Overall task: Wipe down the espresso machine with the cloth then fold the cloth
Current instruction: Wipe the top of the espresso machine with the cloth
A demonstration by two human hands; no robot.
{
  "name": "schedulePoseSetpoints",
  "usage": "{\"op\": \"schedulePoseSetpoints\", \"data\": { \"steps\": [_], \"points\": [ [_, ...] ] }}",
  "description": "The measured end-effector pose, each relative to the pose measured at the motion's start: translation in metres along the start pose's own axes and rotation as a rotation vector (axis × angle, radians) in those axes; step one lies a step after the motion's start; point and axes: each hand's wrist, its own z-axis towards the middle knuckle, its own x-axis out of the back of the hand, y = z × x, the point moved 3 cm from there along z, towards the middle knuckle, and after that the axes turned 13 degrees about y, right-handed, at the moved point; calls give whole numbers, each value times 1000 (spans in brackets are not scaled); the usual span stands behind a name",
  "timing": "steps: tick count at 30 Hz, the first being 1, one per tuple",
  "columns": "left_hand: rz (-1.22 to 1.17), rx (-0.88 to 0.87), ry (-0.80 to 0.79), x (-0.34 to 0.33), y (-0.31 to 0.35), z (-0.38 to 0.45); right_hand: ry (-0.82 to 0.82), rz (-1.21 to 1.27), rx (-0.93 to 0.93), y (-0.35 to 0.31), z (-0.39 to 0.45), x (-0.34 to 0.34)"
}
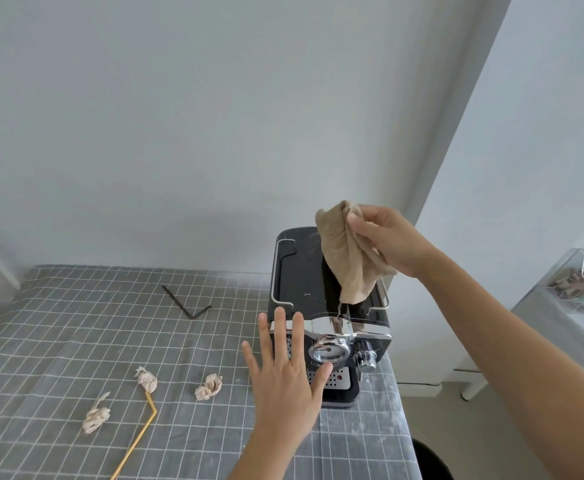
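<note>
Right hand (387, 240) is closed in a pinch on the cloth (347, 258), which is bunched and held above the machine's top; the cloth's lower tip hangs down to the top near its front edge, contact not certain. Left hand (285, 379) is spread flat and open, nothing held, fingers laid at the machine's front left, by the chrome band; whether it presses or only hovers cannot be told. Machine (318, 282) is stood at the counter's (58, 327) right end, close to the edge.

Risks, as judged: the machine could be shoved toward the near counter edge if the top is wiped hard while the left hand is not bracing it. The dangling cloth tip could be caught on the wire rail (278, 299) or the knob (365, 356) and the knob turned. With the cloth held bunched, little surface is met, so specks seen on the top could be missed. Paper wads (209, 388) and a straw (138, 441) lie to the left, well apart, and could be swept off when the cloth is later spread for folding.
</note>
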Motion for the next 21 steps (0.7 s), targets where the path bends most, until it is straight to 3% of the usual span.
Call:
{"op": "schedulePoseSetpoints", "data": {
  "steps": [7,13,16,18,21],
  "points": [
    [0,-1,5,0,1,-1,403,-233,241,-36,13,18],
    [4,-1,2,1,1,-1,559,-833,478,-58,19,0],
    [8,0,-2,1,2,0,477,-918,435,-51,33,-20],
    [6,0,2,1,1,0,297,-986,370,-34,39,-37],
    [4,-4,5,2,2,-1,-56,-979,126,12,28,-59]
  ]
}}
